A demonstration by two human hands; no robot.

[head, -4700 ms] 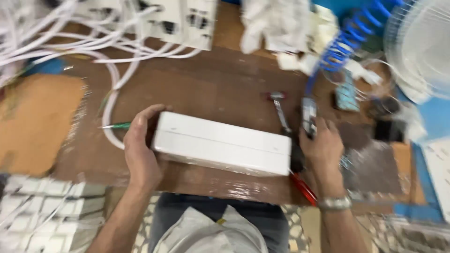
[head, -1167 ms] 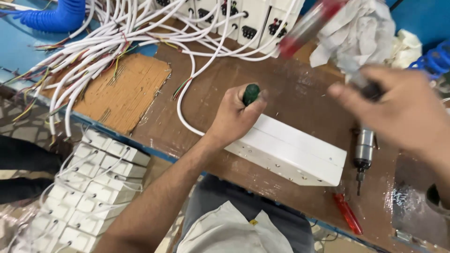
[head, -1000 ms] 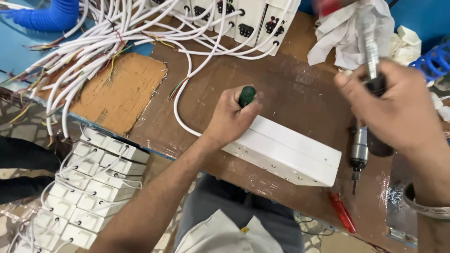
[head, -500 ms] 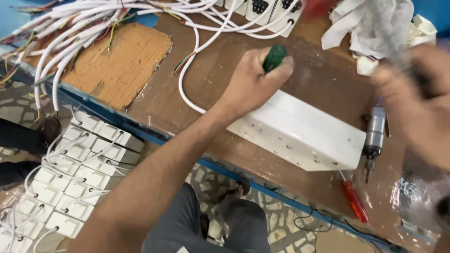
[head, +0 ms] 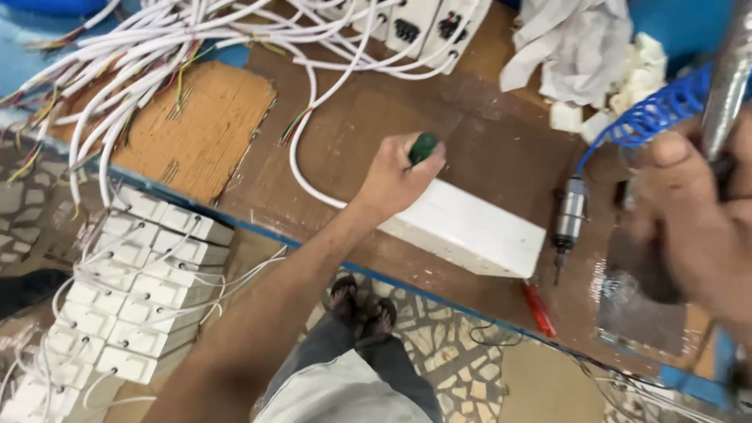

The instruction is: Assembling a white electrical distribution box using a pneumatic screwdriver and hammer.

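Note:
My left hand (head: 394, 177) grips a green-handled screwdriver (head: 424, 146) and rests on the left end of a long white box (head: 470, 228) lying on the brown bench (head: 368, 110). My right hand (head: 693, 219) is raised close to the camera at the right, closed around a grey metal power tool (head: 727, 78) fed by a coiled blue hose (head: 650, 116). A second metal driver tool (head: 570, 219) lies on the bench just right of the box, and a red-handled screwdriver (head: 539, 309) lies near the bench's front edge.
Many white cables (head: 141, 55) and white socket boxes (head: 407, 27) crowd the back left. A cork-coloured board (head: 200, 129) lies at the left. Crumpled white cloth (head: 576, 47) sits at the back. Stacked white socket boxes (head: 129, 309) stand on the floor below.
The view has shifted down and left. My right hand rose closer to the camera with the grey tool. My left hand stays on the box's end with the green screwdriver.

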